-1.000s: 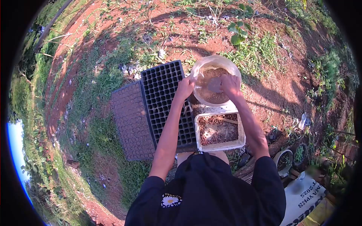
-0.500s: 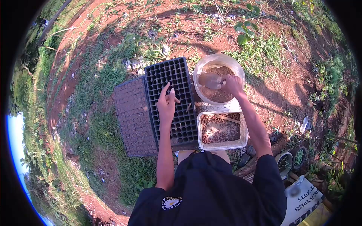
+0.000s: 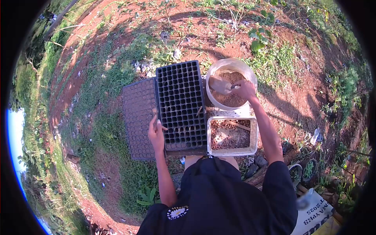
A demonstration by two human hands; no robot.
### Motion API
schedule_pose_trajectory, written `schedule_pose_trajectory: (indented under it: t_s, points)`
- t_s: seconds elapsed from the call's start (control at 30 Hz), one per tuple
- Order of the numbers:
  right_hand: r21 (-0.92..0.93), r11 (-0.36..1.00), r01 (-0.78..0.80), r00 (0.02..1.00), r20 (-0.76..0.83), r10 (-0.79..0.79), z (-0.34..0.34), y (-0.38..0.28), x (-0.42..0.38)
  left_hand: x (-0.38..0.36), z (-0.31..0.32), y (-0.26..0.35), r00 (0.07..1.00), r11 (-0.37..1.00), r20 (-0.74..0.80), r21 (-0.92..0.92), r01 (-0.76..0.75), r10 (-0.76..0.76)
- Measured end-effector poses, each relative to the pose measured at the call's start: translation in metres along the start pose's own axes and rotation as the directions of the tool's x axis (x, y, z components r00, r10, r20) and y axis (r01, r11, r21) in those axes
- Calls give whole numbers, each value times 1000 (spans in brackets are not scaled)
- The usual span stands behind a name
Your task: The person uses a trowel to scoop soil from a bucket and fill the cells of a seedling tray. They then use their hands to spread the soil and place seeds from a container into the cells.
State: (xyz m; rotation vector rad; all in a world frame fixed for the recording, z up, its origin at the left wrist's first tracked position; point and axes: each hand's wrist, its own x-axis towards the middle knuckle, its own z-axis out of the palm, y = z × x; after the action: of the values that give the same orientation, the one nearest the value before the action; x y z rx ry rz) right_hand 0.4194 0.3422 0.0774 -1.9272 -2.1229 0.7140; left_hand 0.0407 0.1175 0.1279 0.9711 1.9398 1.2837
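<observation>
My right hand point(image 3: 245, 90) is closed round the handle of a trowel point(image 3: 220, 84), whose blade lies on brown soil point(image 3: 234, 98) inside a round whitish tub point(image 3: 212, 67). Fingers apart and holding nothing, my left hand point(image 3: 156, 135) hovers over the border between two seedling trays. The black seedling tray point(image 3: 181, 94) has rows of cells that look unfilled, with a small stick point(image 3: 199, 111) lying across its right side. To its left, the other seedling tray point(image 3: 139, 117) has cells filled level with soil.
A pale rectangular basket point(image 3: 253, 135) below the tub holds small brown pieces and a flat wooden stick point(image 3: 237, 125). A printed sack point(image 3: 313, 211) lies at the lower right, near pots point(image 3: 295, 172). Grass and red earth surround everything.
My left hand has moved left and towards me, from over the black tray to the border of the soil-filled one. My right hand stays in the tub with the trowel, its blade slightly turned.
</observation>
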Motion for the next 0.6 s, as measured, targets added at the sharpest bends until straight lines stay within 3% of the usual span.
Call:
schedule_pose_trajectory:
  t_s: [0.4, 0.6]
  points:
    - [56, 997, 57, 995, -85, -52, -27, 5, -19, -32, -48, -38, 987, 994, -114, 2, 111, -110]
    - [133, 991, -11, 998, -66, 20, -65, -16, -52, -33, -72, -51, 988, 991, -84, -41, 130, -133]
